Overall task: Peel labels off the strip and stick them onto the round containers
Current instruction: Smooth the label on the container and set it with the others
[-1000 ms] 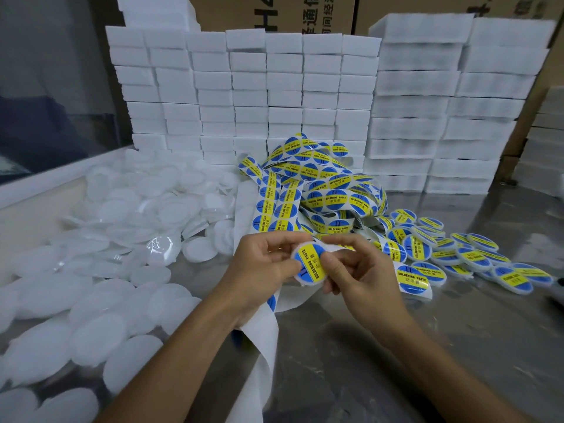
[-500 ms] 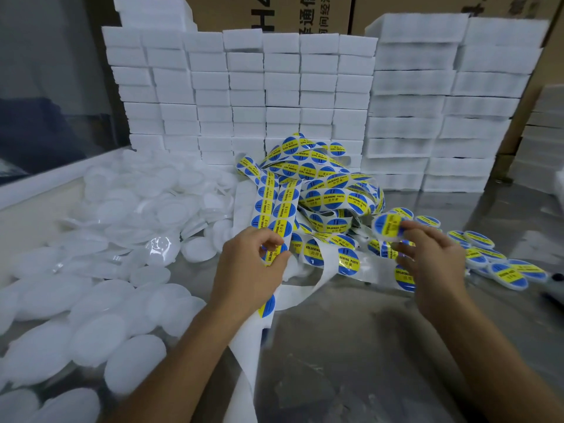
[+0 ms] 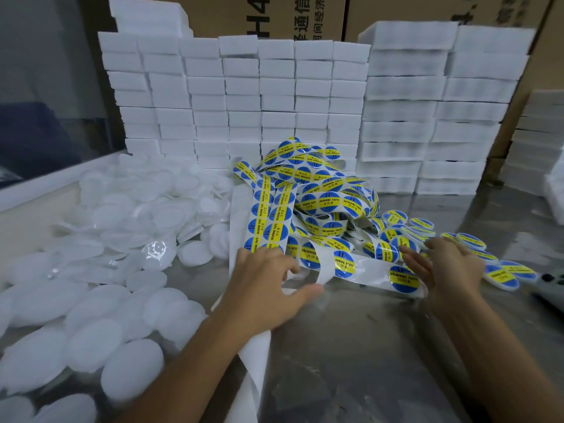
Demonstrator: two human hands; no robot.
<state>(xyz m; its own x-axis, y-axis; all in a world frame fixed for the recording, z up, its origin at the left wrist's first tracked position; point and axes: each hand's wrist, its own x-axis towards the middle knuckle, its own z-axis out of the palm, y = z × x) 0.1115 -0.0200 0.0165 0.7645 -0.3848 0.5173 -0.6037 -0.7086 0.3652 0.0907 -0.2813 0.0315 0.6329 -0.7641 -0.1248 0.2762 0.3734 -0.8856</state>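
A tangled label strip (image 3: 320,190) with blue-and-yellow round labels lies mid-table, and one white backing run (image 3: 372,270) stretches toward me. My left hand (image 3: 265,288) rests on the strip, fingers loosely bent and thumb apart from them; the backing trails out under its wrist. My right hand (image 3: 445,270) hovers flat with straight fingers over the strip's near end, beside the labelled round containers (image 3: 470,241), and holds nothing. Several plain white round containers (image 3: 91,300) are heaped on the left.
Stacks of white blocks (image 3: 274,96) wall off the back, with cardboard boxes (image 3: 290,16) behind them. A dark object (image 3: 549,285) lies at the right edge. The metal tabletop (image 3: 351,361) shows in front of my hands.
A second ago both hands pressed a label onto a container. My right hand carried that container to the labelled pile and let it go; my left hand dropped onto the strip.
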